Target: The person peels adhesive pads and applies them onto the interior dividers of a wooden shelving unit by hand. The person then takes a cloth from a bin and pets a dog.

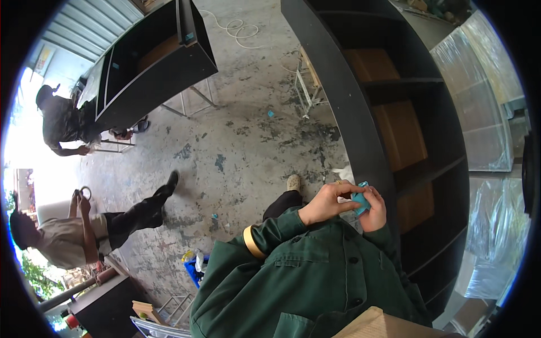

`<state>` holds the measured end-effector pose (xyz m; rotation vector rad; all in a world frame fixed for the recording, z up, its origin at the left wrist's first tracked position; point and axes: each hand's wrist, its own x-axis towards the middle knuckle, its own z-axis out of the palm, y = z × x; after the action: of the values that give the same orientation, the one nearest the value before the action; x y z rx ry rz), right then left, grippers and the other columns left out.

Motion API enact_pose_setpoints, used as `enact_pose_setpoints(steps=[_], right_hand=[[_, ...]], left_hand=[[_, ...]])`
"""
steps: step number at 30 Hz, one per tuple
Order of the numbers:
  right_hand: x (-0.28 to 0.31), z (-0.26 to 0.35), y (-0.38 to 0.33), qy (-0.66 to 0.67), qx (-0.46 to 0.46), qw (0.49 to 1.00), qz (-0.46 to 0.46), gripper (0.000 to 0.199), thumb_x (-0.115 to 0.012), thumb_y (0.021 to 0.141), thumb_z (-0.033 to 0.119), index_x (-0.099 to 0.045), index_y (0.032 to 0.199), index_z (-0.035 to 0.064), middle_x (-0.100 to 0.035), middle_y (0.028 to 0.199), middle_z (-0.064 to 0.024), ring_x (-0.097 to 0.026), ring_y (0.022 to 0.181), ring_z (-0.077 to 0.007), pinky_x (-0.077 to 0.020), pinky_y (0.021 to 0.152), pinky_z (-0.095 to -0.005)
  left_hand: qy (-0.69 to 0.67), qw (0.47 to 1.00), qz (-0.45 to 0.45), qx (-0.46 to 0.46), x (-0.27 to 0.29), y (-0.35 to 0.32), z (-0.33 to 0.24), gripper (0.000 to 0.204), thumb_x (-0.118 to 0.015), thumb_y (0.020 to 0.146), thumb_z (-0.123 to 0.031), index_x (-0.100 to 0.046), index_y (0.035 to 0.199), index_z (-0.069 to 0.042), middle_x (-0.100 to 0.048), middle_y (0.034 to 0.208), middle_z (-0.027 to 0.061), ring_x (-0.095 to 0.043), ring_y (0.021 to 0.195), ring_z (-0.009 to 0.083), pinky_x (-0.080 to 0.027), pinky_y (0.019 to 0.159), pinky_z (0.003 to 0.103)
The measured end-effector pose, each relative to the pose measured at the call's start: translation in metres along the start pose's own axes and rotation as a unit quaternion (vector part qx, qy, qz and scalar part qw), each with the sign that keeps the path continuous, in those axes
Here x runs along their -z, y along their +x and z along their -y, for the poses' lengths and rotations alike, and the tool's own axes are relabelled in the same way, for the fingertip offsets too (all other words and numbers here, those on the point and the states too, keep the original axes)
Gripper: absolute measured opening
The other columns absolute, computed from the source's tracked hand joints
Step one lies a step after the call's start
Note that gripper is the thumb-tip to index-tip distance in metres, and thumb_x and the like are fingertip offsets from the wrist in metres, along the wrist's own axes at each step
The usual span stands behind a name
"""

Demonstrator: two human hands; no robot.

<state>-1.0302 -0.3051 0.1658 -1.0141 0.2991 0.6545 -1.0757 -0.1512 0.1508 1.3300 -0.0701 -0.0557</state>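
A small crumpled light-blue wad (359, 199) sits between my two hands, in front of my chest; whether it is tape or cloth I cannot tell. My left hand (329, 204) pinches it from the left with thumb and fingers. From the other side my right hand (374, 213) closes its fingers round it. Around my left sleeve hangs a tan roll of tape (255, 242), worn like a bangle. Both hands are beside the near long side of a black shelf unit (360, 112) with brown panels inside its compartments.
Plastic-wrapped stacks (487, 225) stand along the right. Another black cabinet (163, 84) rests on metal trestles, one person (62, 121) beside it. A second person (70, 239) at left holds a tape roll (85, 192). A blue bin (194, 270) and a coiled cable (242, 31) are on the floor.
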Motion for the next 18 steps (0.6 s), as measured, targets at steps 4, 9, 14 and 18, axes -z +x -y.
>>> enact_pose_setpoints(steps=[4, 9, 14, 18], right_hand=[[0.028, -0.022, -0.007, 0.051, -0.081, 0.994, 0.061, 0.014, -0.047, 0.088, 0.016, -0.055, 0.091, 0.0047, -0.058, 0.086, -0.0056, -0.057, 0.081, -0.0159, -0.0459, 0.069, -0.0291], [0.058, -0.068, -0.018, 0.153, -0.194, 0.969, 0.031, 0.017, -0.046, 0.089, 0.018, -0.056, 0.093, 0.0057, -0.058, 0.088, -0.0054, -0.057, 0.082, -0.0169, -0.0462, 0.068, -0.0298], [0.085, -0.099, -0.034, 0.126, -0.205, 0.971, 0.003, 0.017, -0.051, 0.087, 0.018, -0.057, 0.095, 0.0034, -0.059, 0.085, -0.0029, -0.058, 0.075, -0.0141, -0.0472, 0.064, -0.0271], [0.141, -0.115, -0.029, 0.008, -0.248, 0.968, -0.031, 0.019, -0.060, 0.082, 0.021, -0.060, 0.090, 0.0033, -0.061, 0.076, -0.0031, -0.058, 0.065, -0.0139, -0.0465, 0.058, -0.0264]], left_hand=[[0.210, 0.977, -0.014, -0.034, -0.013, -0.021, -0.004, 0.038, -0.069, 0.071, -0.005, -0.060, 0.108, -0.005, -0.058, 0.083, 0.0102, -0.059, 0.071, 0.0229, -0.047, 0.063, 0.030], [0.301, 0.953, -0.005, -0.029, -0.021, -0.056, 0.016, 0.040, -0.066, 0.071, -0.002, -0.057, 0.111, -0.004, -0.056, 0.084, 0.0119, -0.058, 0.070, 0.0261, -0.047, 0.061, 0.032], [0.369, 0.928, 0.035, -0.020, -0.023, -0.070, 0.031, 0.019, -0.062, 0.075, -0.006, -0.059, 0.094, -0.002, -0.057, 0.082, 0.0142, -0.058, 0.072, 0.0314, -0.046, 0.060, 0.036], [0.375, 0.927, -0.014, 0.010, -0.002, -0.070, 0.032, 0.016, -0.062, 0.076, -0.006, -0.058, 0.090, -0.001, -0.057, 0.079, 0.0155, -0.058, 0.070, 0.0308, -0.046, 0.061, 0.035]])
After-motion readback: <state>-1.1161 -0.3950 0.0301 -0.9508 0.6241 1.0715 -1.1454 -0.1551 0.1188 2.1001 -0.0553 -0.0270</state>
